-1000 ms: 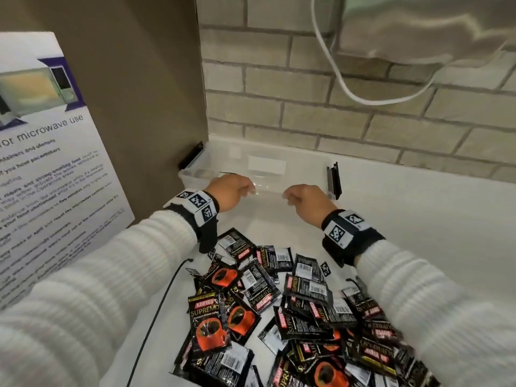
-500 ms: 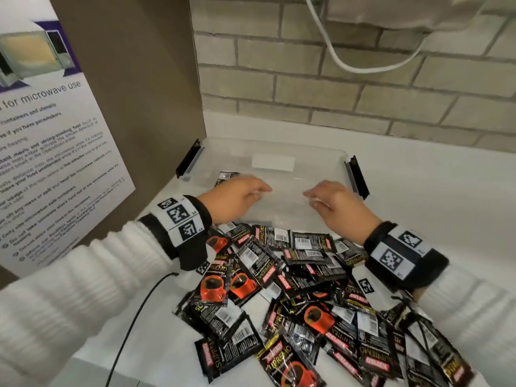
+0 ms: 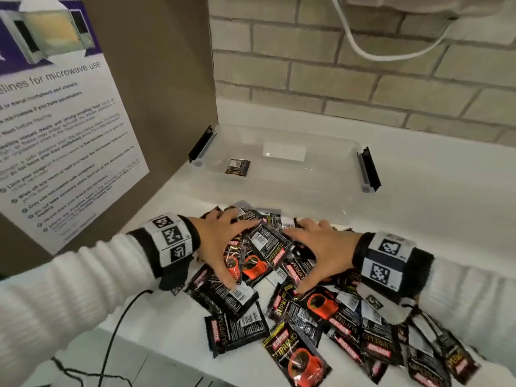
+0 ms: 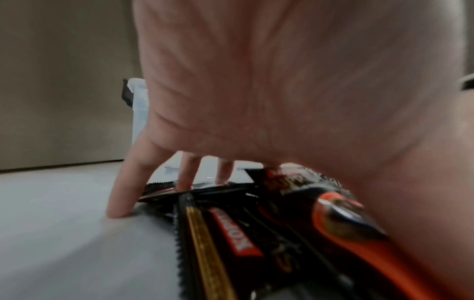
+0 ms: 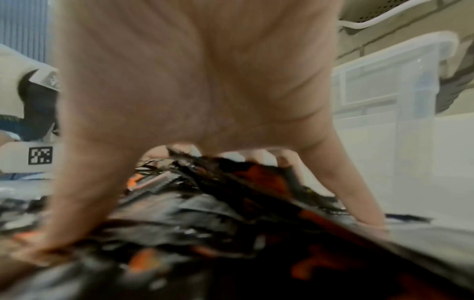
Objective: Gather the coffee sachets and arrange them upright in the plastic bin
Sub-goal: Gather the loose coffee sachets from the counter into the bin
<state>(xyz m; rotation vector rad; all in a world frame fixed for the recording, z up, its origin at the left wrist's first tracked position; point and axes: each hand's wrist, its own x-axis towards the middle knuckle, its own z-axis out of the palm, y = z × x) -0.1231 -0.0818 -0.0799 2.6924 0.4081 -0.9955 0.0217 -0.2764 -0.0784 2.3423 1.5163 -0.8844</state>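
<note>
A clear plastic bin with black end latches stands at the back of the white counter. One coffee sachet lies flat inside it, near its left end. A loose pile of black and orange coffee sachets spreads in front of the bin. My left hand lies spread on the pile's left side, its fingertips down on the counter and the sachets. On the pile's right side my right hand lies spread, arched over the sachets. The bin stands just beyond it.
A brown panel with a microwave guidelines poster stands close on the left. A brick wall with a hanging white cable is behind the bin. A thin black cable trails over the counter's front edge at lower left. Bare white counter lies to the right.
Both hands drew back from the bin's near rim and came down spread on the sachet pile. The sachet in the bin is uncovered now.
</note>
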